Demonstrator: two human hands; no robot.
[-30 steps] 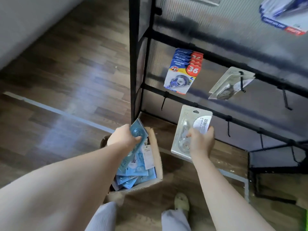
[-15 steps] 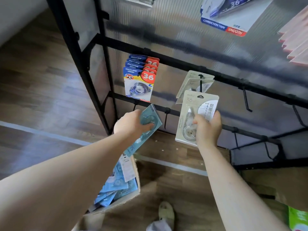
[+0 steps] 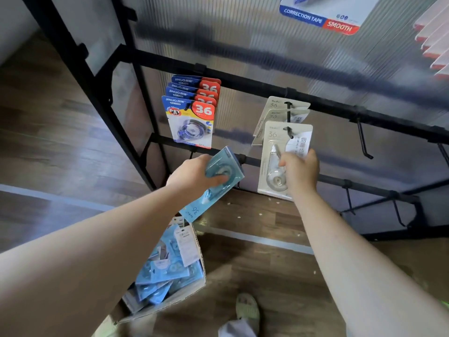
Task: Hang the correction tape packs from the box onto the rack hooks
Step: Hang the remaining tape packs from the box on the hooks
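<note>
My right hand (image 3: 300, 172) grips a beige correction tape pack (image 3: 274, 152) by its lower right side. The pack's top hole sits at the tip of a black rack hook (image 3: 288, 122) that carries two more beige packs (image 3: 274, 110) behind it. My left hand (image 3: 194, 176) holds a light blue correction tape pack (image 3: 220, 177), tilted, just left of the beige one. The cardboard box (image 3: 184, 296) stands on the floor below my left arm, with several blue packs inside.
A hook to the left holds several blue-red "36" packs (image 3: 192, 113). Bare hooks (image 3: 363, 142) stick out on the right and along the lower bar (image 3: 349, 201). More packs hang at top right (image 3: 323, 18). My slippered foot (image 3: 246, 308) is on the wooden floor.
Both hands rose from the box toward the rack. The beige pack moved up until its hole met the hook tip; the blue pack was lifted out of the box.
</note>
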